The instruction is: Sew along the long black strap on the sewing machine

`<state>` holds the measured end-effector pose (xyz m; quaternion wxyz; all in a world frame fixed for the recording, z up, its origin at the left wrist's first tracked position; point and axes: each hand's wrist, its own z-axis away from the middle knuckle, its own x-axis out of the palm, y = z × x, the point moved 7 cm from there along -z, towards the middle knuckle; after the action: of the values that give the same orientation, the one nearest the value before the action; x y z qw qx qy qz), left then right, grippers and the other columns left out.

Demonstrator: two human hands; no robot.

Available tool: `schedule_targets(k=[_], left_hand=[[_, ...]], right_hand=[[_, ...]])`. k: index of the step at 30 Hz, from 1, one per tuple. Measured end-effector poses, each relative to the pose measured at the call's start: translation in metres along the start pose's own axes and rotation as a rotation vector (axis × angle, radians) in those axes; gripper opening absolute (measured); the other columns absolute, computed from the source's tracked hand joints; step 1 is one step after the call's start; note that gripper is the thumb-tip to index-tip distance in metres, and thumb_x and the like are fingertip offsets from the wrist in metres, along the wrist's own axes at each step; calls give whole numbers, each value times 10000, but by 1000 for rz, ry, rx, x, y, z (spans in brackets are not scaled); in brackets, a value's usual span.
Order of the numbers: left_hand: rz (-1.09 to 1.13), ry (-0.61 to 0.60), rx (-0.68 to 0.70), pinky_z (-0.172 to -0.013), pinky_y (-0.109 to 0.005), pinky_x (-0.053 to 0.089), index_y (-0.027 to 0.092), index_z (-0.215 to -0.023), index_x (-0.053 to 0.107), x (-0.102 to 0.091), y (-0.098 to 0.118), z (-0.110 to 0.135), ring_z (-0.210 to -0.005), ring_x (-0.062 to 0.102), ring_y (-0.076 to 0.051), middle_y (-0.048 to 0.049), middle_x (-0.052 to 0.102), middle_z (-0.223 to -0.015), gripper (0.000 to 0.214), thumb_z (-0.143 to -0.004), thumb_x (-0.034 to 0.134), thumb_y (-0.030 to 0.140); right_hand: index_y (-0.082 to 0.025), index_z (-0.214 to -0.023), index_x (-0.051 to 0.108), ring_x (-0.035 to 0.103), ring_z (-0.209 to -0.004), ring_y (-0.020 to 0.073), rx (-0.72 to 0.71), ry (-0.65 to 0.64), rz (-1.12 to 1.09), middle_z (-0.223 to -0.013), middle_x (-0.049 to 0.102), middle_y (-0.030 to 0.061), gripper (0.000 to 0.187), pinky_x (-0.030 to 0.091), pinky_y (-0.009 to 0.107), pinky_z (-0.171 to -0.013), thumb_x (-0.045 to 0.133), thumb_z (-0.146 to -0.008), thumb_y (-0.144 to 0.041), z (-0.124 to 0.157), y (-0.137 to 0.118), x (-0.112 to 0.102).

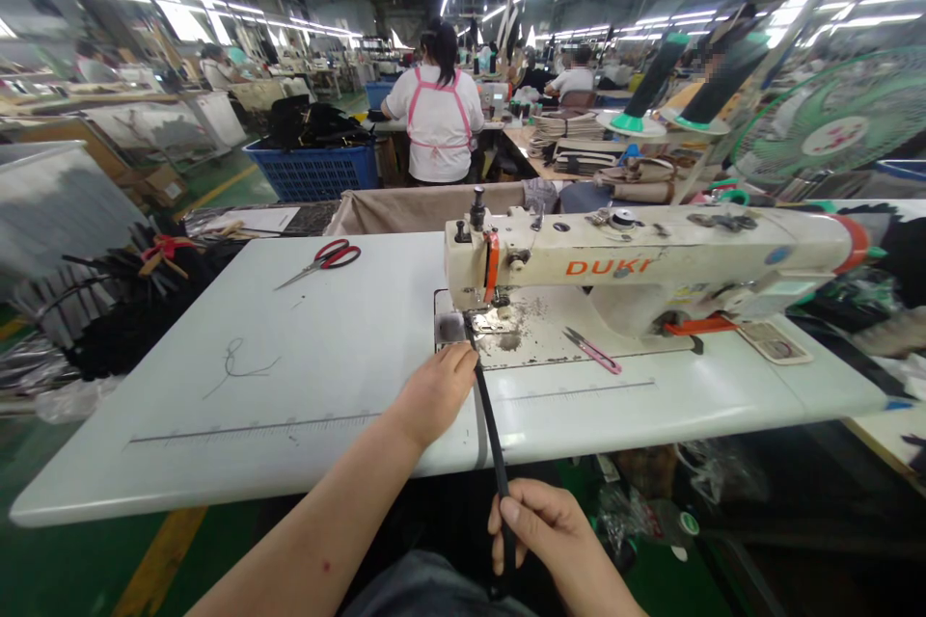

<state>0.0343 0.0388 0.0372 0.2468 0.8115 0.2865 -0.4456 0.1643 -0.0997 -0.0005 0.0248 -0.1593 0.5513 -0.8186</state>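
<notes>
A narrow black strip runs from under the needle area of the sewing machine down over the table's front edge. Close in front of the presser foot, my left hand has its fingers closed on the strip's upper part; the fingertips are partly hidden. Below the table edge, my right hand pinches the strip's lower part between thumb and fingers. The strip looks stretched fairly straight between both hands. Small pink-handled thread snips lie on the machine bed, right of my left hand.
Red-handled scissors and a loose thread lie on the white tabletop. Black pieces are bundled at the left. A green fan and thread cones stand at the right. A person sits ahead beside a blue basket.
</notes>
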Motion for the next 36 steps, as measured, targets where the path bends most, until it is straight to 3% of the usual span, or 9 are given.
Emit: schedule_targets(k=[9,19,25,29,36], left_hand=[[-2,-23,-25,-1139,-457,535,173,-1293,561,-1,2,-4,-1284,648,-273,-147,653,-1345,290,-1010,507,138],[-15,-11,-33,-1120,-466,551,164,-1280,584,3,1,-3,-1259,668,-270,-155,677,-1320,277,-1015,505,140],[-52,17,14,-1105,-425,563,143,-1246,599,1,3,-1,-1237,680,-262,-157,684,-1301,242,-1026,499,132],[-60,19,30,-1101,-422,567,145,-1217,600,0,4,-2,-1235,677,-262,-151,687,-1287,222,-1028,486,125],[-27,24,-1,-1102,-437,566,161,-1231,604,-1,2,0,-1228,682,-263,-153,681,-1300,233,-1024,499,144]], right_hand=[[-143,-756,736,604,-518,117,26,38,-56,-568,695,23,527,395,220,-555,755,-857,-660,-3,6,-1],[-144,-761,736,594,-512,121,18,-9,-69,-579,660,16,535,377,227,-528,756,-847,-671,-7,15,-2],[-169,-703,729,554,-673,151,-138,-37,87,-701,634,17,477,421,280,-669,777,-849,-620,-6,-6,-2],[-198,-732,740,610,-847,214,-244,-31,189,-838,658,41,370,469,321,-796,814,-840,-544,-7,-18,-2],[-186,-925,767,615,-672,175,-94,29,43,-737,761,50,431,469,291,-673,757,-876,-614,-8,-9,0]])
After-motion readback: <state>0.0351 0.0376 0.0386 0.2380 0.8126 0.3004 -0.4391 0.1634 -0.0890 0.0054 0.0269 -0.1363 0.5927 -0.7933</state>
